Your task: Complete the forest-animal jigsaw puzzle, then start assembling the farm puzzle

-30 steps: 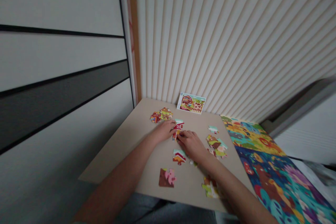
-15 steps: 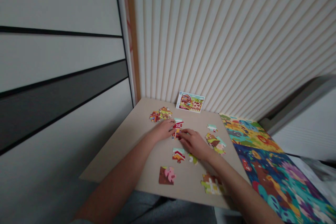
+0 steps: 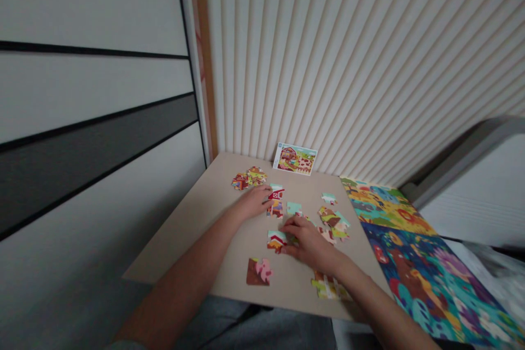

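My left hand [image 3: 255, 200] has its fingertips on the left edge of a puzzle piece with a red barn top [image 3: 276, 192]. Directly below that piece, a second puzzle piece with orange and purple [image 3: 275, 208] adjoins it. My right hand [image 3: 307, 239] is nearer to me, its thumb and fingers closed at the right edge of a puzzle piece with a red roof and pale sky [image 3: 276, 240]. That piece lies on the table. A pale blue puzzle piece [image 3: 293, 208] lies just beyond my right hand, partly covered by the fingers.
A picture card of a farm [image 3: 295, 159] leans at the back of the table [image 3: 197, 224]. Mixed pieces [image 3: 248, 178] lie back left, more [image 3: 334, 221] at right. Nearer are a pig piece [image 3: 258, 272] and a fence piece [image 3: 326, 287], partly under my right arm. Finished-looking puzzles [image 3: 435, 279] lie right.
My right hand has left the barn pieces and come nearer to me, onto the red-roof piece. The pale blue piece has come into view. My left hand stays at the barn pieces.
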A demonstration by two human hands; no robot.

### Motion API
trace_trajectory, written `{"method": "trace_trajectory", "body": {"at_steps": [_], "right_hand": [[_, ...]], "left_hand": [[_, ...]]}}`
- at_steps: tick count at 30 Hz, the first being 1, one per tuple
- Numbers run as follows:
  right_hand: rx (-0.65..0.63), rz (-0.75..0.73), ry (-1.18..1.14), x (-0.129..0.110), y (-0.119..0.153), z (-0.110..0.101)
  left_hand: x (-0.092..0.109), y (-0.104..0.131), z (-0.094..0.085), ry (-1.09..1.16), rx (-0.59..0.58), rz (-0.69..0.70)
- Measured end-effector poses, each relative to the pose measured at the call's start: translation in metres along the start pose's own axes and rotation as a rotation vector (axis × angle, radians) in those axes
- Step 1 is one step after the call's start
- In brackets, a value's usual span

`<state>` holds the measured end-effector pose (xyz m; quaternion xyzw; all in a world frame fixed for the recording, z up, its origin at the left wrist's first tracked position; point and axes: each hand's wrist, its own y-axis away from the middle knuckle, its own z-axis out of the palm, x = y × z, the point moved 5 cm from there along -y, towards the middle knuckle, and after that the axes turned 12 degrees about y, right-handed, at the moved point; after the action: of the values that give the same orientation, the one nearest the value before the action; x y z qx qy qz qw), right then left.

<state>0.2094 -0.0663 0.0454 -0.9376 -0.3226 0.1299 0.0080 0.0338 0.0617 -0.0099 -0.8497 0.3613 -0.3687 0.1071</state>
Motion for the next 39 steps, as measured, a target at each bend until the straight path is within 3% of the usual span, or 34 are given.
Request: {"method": "trace_trajectory", "body": {"at_steps": [7, 12, 17, 21, 25, 32, 39], "right_hand": [[0.007, -0.017, 0.032, -0.001, 0.004, 0.0], [0.047, 0.011, 0.046, 0.004, 0.004, -0.011], [0.138, 0.167, 0.15, 0.059, -0.022, -0.022], [0.11, 0.235, 0.202, 0.112, -0.056, -0.016], [0.085, 0.218, 0.2, 0.135, -0.083, -0.006], [0.042, 0.131, 0.183, 0.141, -0.101, 0.0], [0.05, -0.025, 0.292, 0.115, -0.093, -0.001]], "left_hand": [[0.001, -0.001, -0.001, 0.008, -0.004, 0.008], [0.005, 0.0, -0.003, 0.018, -0.001, 0.011], [0.004, 0.0, -0.002, 0.02, 0.009, -0.001], [0.003, 0.001, -0.001, 0.006, 0.007, -0.007], [0.004, 0.002, -0.002, -0.006, 0.011, -0.012], [0.005, 0.003, -0.004, -0.007, 0.007, -0.017], [0.003, 0.003, -0.003, -0.001, 0.009, -0.025]]}}
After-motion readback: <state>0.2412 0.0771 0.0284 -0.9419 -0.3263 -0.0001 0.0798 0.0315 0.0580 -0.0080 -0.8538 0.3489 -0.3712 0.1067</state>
